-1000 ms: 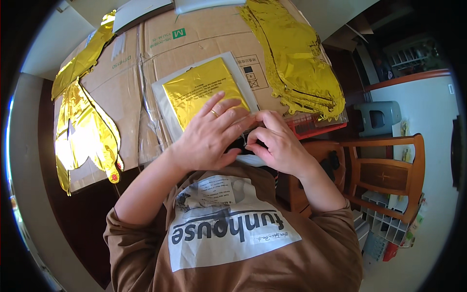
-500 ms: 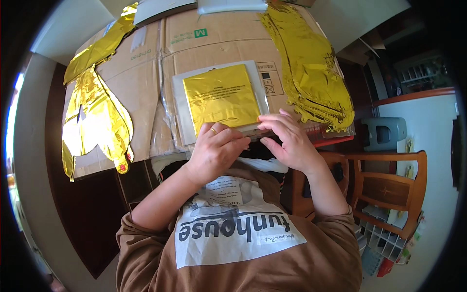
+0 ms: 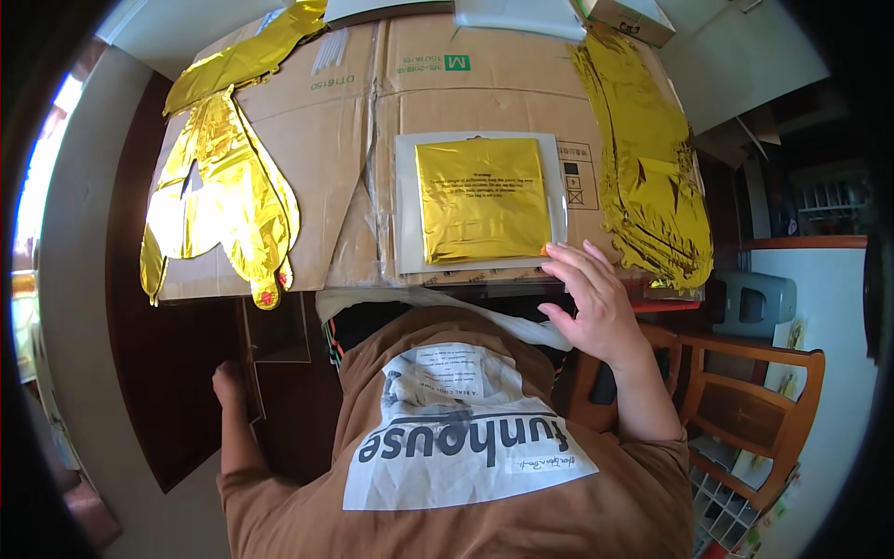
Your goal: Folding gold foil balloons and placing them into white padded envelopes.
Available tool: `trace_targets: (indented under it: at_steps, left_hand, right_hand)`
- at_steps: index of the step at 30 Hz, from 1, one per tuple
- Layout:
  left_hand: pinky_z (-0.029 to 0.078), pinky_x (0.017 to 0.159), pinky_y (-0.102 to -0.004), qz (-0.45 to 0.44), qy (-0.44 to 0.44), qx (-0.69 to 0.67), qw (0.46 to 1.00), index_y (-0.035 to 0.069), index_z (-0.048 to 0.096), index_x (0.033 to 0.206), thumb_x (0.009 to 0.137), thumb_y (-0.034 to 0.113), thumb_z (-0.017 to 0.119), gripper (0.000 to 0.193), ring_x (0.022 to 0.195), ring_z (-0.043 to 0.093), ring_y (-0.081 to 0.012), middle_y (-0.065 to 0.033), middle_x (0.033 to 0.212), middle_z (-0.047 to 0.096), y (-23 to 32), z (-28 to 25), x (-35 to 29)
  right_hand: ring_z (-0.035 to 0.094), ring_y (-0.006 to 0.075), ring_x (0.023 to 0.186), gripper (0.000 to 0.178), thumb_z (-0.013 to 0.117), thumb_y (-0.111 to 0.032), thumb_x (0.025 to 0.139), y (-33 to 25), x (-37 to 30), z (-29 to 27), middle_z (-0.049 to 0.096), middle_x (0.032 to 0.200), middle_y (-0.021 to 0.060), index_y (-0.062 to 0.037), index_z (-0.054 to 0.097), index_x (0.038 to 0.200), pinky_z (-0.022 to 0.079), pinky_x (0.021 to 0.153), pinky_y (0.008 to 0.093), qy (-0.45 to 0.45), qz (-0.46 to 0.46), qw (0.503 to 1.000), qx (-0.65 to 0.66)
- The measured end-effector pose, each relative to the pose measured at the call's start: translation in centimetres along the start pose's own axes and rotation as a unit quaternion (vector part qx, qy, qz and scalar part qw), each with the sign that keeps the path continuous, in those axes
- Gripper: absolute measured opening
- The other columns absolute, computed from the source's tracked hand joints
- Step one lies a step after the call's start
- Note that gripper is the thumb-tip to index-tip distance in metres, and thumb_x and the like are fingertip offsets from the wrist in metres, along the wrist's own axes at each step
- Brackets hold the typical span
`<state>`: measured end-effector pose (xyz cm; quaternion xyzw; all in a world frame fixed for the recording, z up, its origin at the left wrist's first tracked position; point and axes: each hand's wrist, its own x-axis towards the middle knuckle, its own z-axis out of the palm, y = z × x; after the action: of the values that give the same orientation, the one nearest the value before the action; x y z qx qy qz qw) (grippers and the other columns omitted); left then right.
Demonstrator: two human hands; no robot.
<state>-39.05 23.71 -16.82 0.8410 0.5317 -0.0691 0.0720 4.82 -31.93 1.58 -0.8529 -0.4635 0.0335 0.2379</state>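
A folded gold foil packet (image 3: pixel 484 200) in a clear bag lies flat on a pale backing sheet (image 3: pixel 408 205) at the cardboard's near edge. My right hand (image 3: pixel 596 303) has its fingers stretched out and its thumb apart, with the fingertips at the packet's near right corner. A small orange spot shows beside those fingertips. Down at the left, away from the cardboard, my left hand (image 3: pixel 226 382) hangs beside a dark brown panel; its fingers are mostly hidden. Flat gold foil balloons lie on both sides, a lobed one (image 3: pixel 219 186) at left and a long one (image 3: pixel 647 168) at right.
Flattened cardboard (image 3: pixel 345 214) covers the work surface. Another gold foil strip (image 3: pixel 237 65) lies at the far left, and a small box (image 3: pixel 629 19) stands at the far right. A wooden chair (image 3: pixel 745 410) and a grey-blue stool (image 3: pixel 759 303) are to the right.
My left hand has left the packet and dropped far down to the left. My right hand stays near the packet's corner. The whole view has shifted, with the cardboard now further right.
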Motion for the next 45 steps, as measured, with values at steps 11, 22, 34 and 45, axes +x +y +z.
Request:
trace_targets:
  at_steps: [11, 22, 34, 45]
  left_hand:
    - [0.058, 0.083, -0.0482, 0.084, -0.128, 0.213, 0.965, 0.007, 0.074, 0.094, 0.086, 0.033, 0.073, 0.027, 0.1, 0.072, -0.0374, -0.0144, 0.104, 0.075, 19.1, -4.6, -2.0]
    - [0.05, 0.099, -0.0472, 0.66, 0.124, -0.139, 0.728, 0.007, 0.069, 0.114, 0.069, 0.023, 0.087, 0.051, 0.11, 0.066, -0.0321, -0.0091, 0.117, 0.069, 37.8, -15.3, -10.8]
    - [0.018, 0.121, -0.0589, 0.56, 0.064, -0.275, 0.779, 0.011, 0.071, 0.084, 0.078, 0.01, 0.078, 0.009, 0.128, 0.059, -0.032, -0.0061, 0.115, 0.07, 39.0, -10.9, -11.6]
    - [0.018, 0.12, -0.0596, 0.428, 0.089, -0.237, 0.867, 0.008, 0.061, 0.079, 0.072, 0.008, 0.073, 0.014, 0.132, 0.05, -0.0383, -0.0102, 0.114, 0.063, 40.9, -11.2, -12.7]
  right_hand:
    - [0.057, 0.0354, 0.125, 0.062, 0.084, -0.009, 0.071, 1.2, -1.0, 3.2, 0.056, 0.139, 0.0153, -0.0057, 0.061, 0.129, 0.045, 0.106, 0.0482, 0.116, -0.052, 0.991, -0.049]
    - [0.063, 0.0279, 0.113, 0.035, 0.078, -0.015, 0.082, 2.0, -0.2, 3.7, 0.066, 0.12, 0.0105, -0.0051, 0.07, 0.114, 0.046, 0.103, 0.0459, 0.147, -0.114, 0.966, -0.181]
    - [0.066, 0.0246, 0.072, 0.019, 0.083, -0.015, 0.078, 0.9, 0.7, 1.5, 0.072, 0.086, 0.0099, -0.0036, 0.068, 0.076, 0.052, 0.07, 0.035, 0.083, 0.142, 0.982, 0.09]
    - [0.061, 0.0104, 0.051, 0.033, 0.084, -0.025, 0.085, 3.1, 7.6, -3.0, 0.066, 0.062, 0.0069, -0.0016, 0.064, 0.071, 0.05, 0.047, 0.0263, -0.242, 0.375, 0.875, 0.189]
